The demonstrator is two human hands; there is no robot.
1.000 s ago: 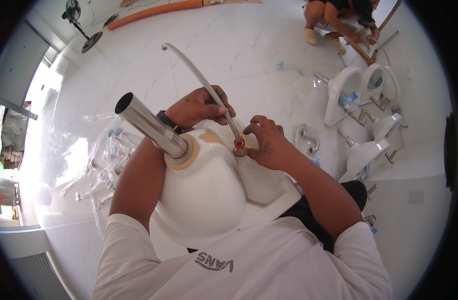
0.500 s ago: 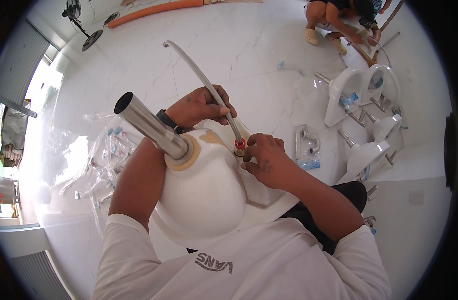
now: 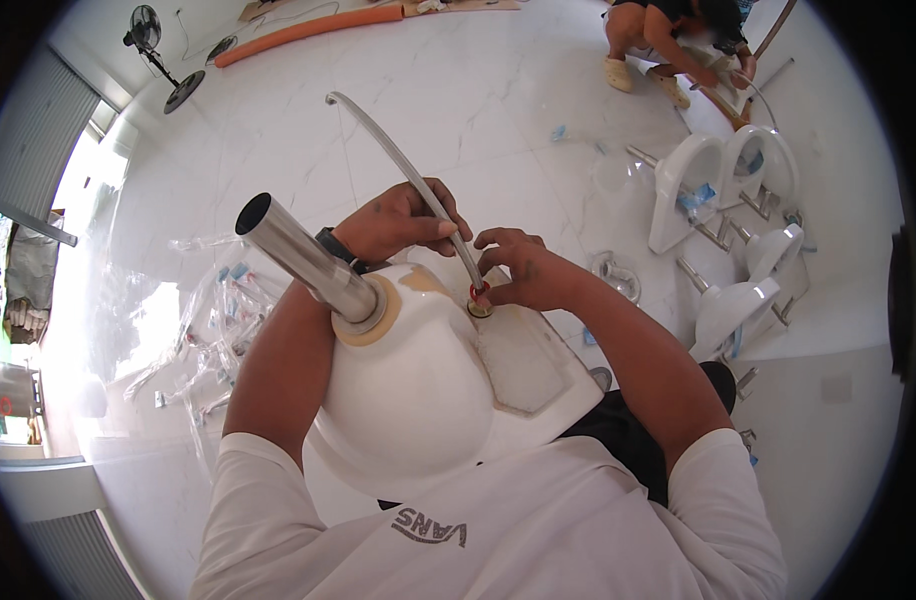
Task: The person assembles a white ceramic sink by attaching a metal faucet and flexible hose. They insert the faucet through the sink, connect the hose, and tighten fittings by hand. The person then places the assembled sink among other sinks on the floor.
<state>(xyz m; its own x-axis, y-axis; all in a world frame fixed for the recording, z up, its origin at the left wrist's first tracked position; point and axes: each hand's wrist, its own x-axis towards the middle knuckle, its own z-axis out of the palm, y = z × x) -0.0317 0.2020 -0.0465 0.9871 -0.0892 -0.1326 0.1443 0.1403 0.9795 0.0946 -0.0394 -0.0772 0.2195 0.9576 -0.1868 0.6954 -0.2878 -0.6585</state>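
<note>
A white basin [image 3: 418, 390] lies upside down on the person's lap, its rounded underside facing up. A steel drain pipe [image 3: 308, 262] stands out of the basin's underside at a tilt toward the upper left, seated in a beige washer ring [image 3: 378, 318].

A thin grey hose [image 3: 398, 165] enters the basin's flat mounting ledge at a brass fitting [image 3: 478, 308] with a red ring just above it. From there the hose runs up and to the left and ends in a curved tip over the floor [image 3: 498, 90].

The left hand [image 3: 398, 220] is clenched around the hose, just above the fitting, thumb laid across it (a dark watch sits on that wrist). The right hand [image 3: 528, 270] pinches the base of the hose at the red ring, fingertips touching the fitting, so it grasps the hose end.

To the left of the basin, clear plastic bags [image 3: 208, 320] with small parts lie on the floor. To the right, several white basins with fitted pipes [image 3: 738, 230] lie in a cluster. At the top right another person [image 3: 668, 35] crouches over one more fixture. A fan [image 3: 153, 40] and an orange foam tube [image 3: 308, 30] lie at the top left.
</note>
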